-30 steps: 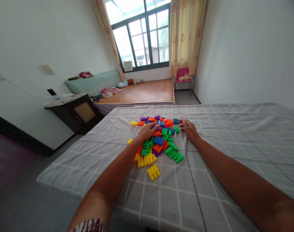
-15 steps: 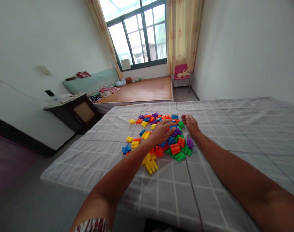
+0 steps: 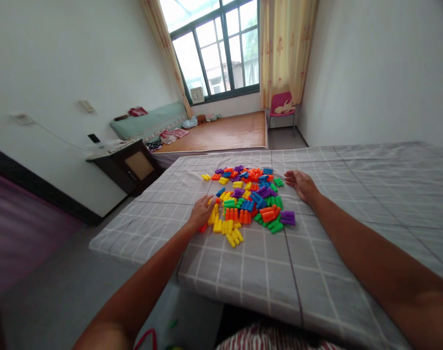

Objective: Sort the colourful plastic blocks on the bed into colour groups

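Ridged plastic building blocks in yellow, orange, blue, green and purple lie in a loose heap on the checked cloth. At the heap's left edge, my left hand rests with its fingers stretched out against the yellow blocks, partly covering pieces there. My right hand is just right of the heap, on its edge with fingers loosely extended and holding nothing. Nearest to it is a small green block. A purple block lies at the heap's right side, beside orange blocks.
A grey checked cloth covers the table. Beyond its far edge stands a bed, with a pink chair to the right. A dark cabinet stands at the left wall.
My left hand has moved off the middle of the heap to its left edge, uncovering the blocks there. My right hand has shifted slightly right, away from the blocks. The view has tilted a little.
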A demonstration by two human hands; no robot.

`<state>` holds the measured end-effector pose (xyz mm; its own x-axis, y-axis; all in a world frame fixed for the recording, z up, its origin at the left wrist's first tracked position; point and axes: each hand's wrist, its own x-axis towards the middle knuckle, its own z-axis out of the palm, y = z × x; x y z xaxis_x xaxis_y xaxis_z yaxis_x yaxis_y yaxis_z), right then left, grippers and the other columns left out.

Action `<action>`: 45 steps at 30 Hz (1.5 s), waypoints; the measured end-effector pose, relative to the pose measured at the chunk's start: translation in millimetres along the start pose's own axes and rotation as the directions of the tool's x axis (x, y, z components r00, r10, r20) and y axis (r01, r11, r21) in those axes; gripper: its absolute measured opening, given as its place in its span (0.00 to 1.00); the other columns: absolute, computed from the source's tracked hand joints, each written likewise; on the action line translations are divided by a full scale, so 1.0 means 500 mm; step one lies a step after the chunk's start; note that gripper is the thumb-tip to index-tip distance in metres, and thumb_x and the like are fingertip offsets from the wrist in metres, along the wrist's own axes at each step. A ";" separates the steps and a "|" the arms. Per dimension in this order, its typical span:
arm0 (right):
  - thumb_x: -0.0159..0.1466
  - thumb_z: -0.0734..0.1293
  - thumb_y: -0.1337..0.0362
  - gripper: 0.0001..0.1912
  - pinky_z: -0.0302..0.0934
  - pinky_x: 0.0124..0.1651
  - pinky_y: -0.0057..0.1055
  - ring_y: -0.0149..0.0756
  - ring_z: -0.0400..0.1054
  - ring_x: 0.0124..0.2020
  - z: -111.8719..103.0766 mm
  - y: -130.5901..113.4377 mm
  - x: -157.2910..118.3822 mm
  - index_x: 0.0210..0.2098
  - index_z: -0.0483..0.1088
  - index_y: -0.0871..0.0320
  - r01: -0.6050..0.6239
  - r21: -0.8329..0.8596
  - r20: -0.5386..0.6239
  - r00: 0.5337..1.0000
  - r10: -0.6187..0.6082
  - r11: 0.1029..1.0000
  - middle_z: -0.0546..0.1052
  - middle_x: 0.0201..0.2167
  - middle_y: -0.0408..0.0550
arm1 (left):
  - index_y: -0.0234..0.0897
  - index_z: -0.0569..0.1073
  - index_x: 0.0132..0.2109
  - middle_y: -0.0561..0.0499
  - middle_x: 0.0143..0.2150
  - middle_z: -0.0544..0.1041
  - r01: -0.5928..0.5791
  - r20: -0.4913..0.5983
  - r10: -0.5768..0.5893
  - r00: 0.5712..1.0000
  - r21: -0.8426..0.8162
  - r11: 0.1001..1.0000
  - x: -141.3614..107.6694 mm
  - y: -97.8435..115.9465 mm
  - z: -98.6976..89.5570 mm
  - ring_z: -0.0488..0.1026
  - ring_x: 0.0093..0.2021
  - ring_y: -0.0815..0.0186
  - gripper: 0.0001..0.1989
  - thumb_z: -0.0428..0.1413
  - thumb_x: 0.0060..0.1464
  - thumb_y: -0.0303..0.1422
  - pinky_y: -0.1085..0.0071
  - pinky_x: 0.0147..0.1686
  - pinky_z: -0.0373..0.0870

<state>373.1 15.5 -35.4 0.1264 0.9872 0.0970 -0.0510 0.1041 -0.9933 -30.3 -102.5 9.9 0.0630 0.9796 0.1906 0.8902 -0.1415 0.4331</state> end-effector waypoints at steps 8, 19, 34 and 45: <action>0.64 0.59 0.52 0.16 0.70 0.43 0.36 0.35 0.73 0.36 0.000 -0.019 -0.022 0.37 0.70 0.57 0.010 -0.037 0.098 0.995 -0.007 0.999 0.77 0.39 0.53 | 0.38 0.71 0.56 0.44 0.59 0.71 -0.256 0.029 0.261 0.965 -0.103 0.961 0.093 0.223 0.106 0.64 0.62 0.61 0.20 0.44 0.64 0.40 0.60 0.63 0.58; 0.64 0.60 0.47 0.19 0.68 0.49 0.41 0.42 0.73 0.45 0.009 -0.025 -0.027 0.39 0.72 0.55 0.076 -0.165 0.114 0.992 -0.057 0.983 0.78 0.42 0.54 | 0.35 0.73 0.54 0.44 0.60 0.70 -0.162 -0.168 0.149 0.974 -0.064 0.985 0.257 0.125 0.040 0.61 0.63 0.61 0.19 0.46 0.64 0.40 0.62 0.64 0.54; 0.63 0.60 0.46 0.21 0.68 0.47 0.38 0.41 0.73 0.43 0.009 -0.023 -0.023 0.38 0.73 0.56 0.107 -0.199 0.151 0.985 -0.078 0.974 0.79 0.39 0.51 | 0.35 0.78 0.47 0.43 0.47 0.79 -0.108 0.172 0.181 0.968 -0.367 0.924 0.398 -0.014 0.071 0.73 0.49 0.54 0.31 0.44 0.58 0.55 0.60 0.51 0.67; 0.63 0.60 0.49 0.18 0.69 0.43 0.37 0.39 0.73 0.39 0.014 -0.023 -0.016 0.35 0.72 0.56 0.082 -0.149 0.101 0.993 -0.068 0.985 0.79 0.36 0.51 | 0.36 0.71 0.57 0.45 0.51 0.77 -0.423 0.235 0.564 0.791 -0.456 0.783 0.219 0.249 0.079 0.73 0.49 0.59 0.24 0.48 0.61 0.45 0.62 0.52 0.68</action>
<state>365.5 7.1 -24.6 0.0293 0.9850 0.1699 0.1073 0.1659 -0.9803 105.4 -7.2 50.0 0.6584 0.7288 0.1880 0.4643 -0.5899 0.6606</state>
